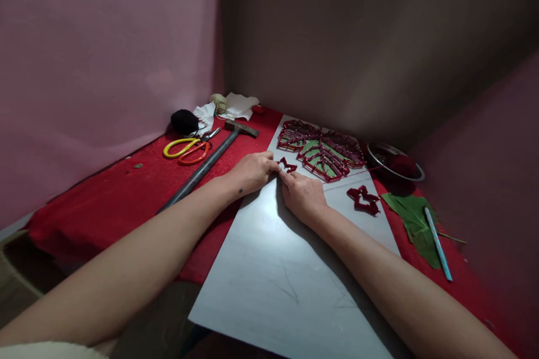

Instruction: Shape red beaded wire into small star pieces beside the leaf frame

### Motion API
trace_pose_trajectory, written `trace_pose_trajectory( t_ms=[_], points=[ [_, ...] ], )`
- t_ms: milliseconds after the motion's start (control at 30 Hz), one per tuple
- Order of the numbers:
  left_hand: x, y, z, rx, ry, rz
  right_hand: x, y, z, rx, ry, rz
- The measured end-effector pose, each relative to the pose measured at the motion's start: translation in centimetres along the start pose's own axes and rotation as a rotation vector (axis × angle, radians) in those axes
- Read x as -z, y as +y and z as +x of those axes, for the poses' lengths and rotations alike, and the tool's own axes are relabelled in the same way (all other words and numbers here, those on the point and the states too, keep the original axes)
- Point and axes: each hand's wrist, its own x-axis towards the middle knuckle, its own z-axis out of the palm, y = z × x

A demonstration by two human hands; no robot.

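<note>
My left hand [255,171] and my right hand [304,193] meet at the left side of a white board [261,252], their fingertips pinched together beside a small dark red star outline [288,165]. Both hands look closed; whatever lies between the fingertips is too small to make out. The hands partly cover the star. Just beyond them, a leaf-shaped figure of red thread wound around nails [324,151] fills the far end of the board, with green showing inside. A second red thread star [364,200] sits right of my right wrist.
Left of the board, on red cloth [105,196], lie a hammer [210,160], scissors [189,148], a black yarn ball [184,122] and a beige yarn ball [218,103]. At right are a metal bowl [415,174] with red yarn, a green leaf [415,224] and a blue pen [438,244].
</note>
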Motion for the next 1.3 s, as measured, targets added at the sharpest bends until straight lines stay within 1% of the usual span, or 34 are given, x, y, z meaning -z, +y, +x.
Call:
trace_pose_trajectory(
  t_ms=[67,133,200,300,400,500,667,833,967,1133,1300],
  points=[
    [0.1,0.0,0.0,-0.008,-0.004,0.012,-0.3,0.3,-0.2,0.002,0.079,0.061],
    [0.0,0.0,-0.1,-0.011,-0.003,0.034,-0.5,0.6,-0.4,-0.028,0.143,0.114],
    [0.0,0.0,-0.1,-0.010,-0.002,0.050,-0.5,0.8,-0.5,-0.089,0.160,0.144],
    [0.0,0.0,0.0,-0.013,-0.002,0.041,-0.3,1.0,-0.5,-0.174,0.126,0.164],
    [0.0,0.1,-0.1,-0.016,-0.005,0.035,0.0,1.1,-0.2,-0.229,0.081,0.169],
    [0.2,0.3,-0.2,-0.002,-0.007,0.055,0.1,1.4,0.1,-0.275,0.048,0.186],
    [0.5,0.8,-0.5,0.014,0.032,0.120,0.2,1.5,0.6,-0.312,0.026,0.191],
    [0.5,0.3,-0.5,-0.041,-0.023,0.138,0.4,1.6,0.7,-0.311,0.018,0.215],
    [0.8,0.2,-0.5,-0.096,-0.079,0.205,0.4,1.8,0.7,-0.301,0.018,0.215],
    [1.9,1.4,-0.7,-0.124,-0.206,0.324,0.5,1.7,0.7,-0.299,0.006,0.204],
    [2.1,2.2,-1.0,-0.109,-0.226,0.372,0.6,1.8,0.8,-0.279,-0.010,0.168]
  ],
)
